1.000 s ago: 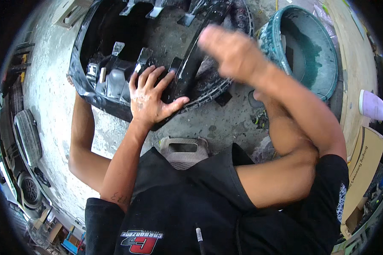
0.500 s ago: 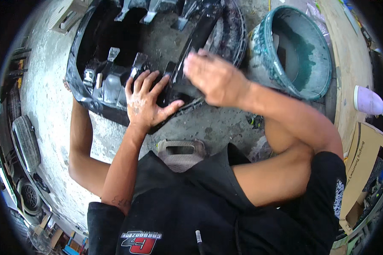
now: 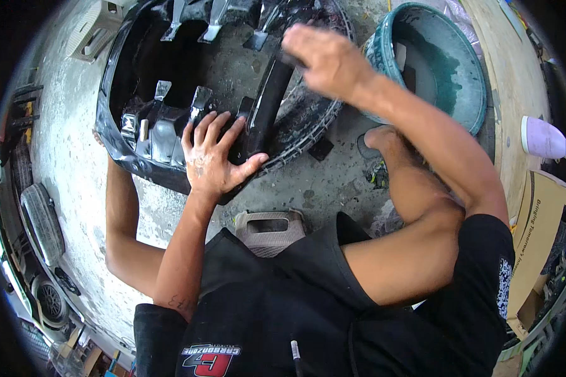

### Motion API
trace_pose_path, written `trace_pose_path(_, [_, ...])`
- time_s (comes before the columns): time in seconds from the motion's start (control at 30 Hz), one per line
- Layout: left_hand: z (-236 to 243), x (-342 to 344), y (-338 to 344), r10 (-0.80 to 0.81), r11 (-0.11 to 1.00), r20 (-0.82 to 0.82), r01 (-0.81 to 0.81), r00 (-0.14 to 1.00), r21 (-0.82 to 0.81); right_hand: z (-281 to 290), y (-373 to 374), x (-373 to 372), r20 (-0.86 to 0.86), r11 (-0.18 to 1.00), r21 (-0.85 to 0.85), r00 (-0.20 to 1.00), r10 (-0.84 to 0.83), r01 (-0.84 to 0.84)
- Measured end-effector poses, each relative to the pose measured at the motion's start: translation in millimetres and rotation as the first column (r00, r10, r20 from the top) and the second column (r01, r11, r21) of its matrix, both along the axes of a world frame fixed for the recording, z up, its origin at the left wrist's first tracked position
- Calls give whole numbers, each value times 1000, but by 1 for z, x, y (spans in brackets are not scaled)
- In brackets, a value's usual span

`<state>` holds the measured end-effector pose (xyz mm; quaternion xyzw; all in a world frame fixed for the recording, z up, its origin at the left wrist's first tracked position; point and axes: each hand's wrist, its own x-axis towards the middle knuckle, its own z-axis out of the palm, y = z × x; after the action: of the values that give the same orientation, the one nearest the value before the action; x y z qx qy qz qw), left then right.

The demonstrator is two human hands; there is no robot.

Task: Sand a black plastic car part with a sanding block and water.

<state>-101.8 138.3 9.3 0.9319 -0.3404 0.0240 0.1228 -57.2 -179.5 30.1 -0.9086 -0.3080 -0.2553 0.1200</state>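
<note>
A large glossy black moulded panel (image 3: 160, 135) with cut-outs and tabs lies in front of me, its right side over a tyre (image 3: 324, 122). My left hand (image 3: 210, 154) lies spread on the panel's near edge, fingers apart, thumb pointing right. Over the far end of the panel's long black bar (image 3: 267, 103) is my right hand (image 3: 327, 60), fingers pressed together and smeared by motion. Something dark shows beneath its fingers, but I cannot make out what it is.
A green tub (image 3: 383, 44) holding water stands right of the tyre. A beige stool (image 3: 94, 31) is at the far left, and another stool (image 3: 270, 232) is beneath me. Farther right are a purple-white bottle (image 3: 544, 137) and cardboard (image 3: 534, 232). Tyres (image 3: 43, 213) line the left.
My right hand has moved away from me along the bar, toward its far end. My left hand stays on the panel's near edge. The view has shifted slightly.
</note>
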Motion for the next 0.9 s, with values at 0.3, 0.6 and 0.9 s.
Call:
trace_pose_path(0.3, [0,0,0,8,1000,0,-8,1000,5,-2,-4,4,-72,999,1,997,40,-40])
trace_pose_path(0.6, [1,0,1,21,1000,-17,-20,1000,17,-5,-9,4,-38,993,-60,994,103,-105])
trace_pose_path(0.9, [-1,0,1,11,999,29,-9,1000,-54,-11,-7,2,0,983,-46,984,178,-178])
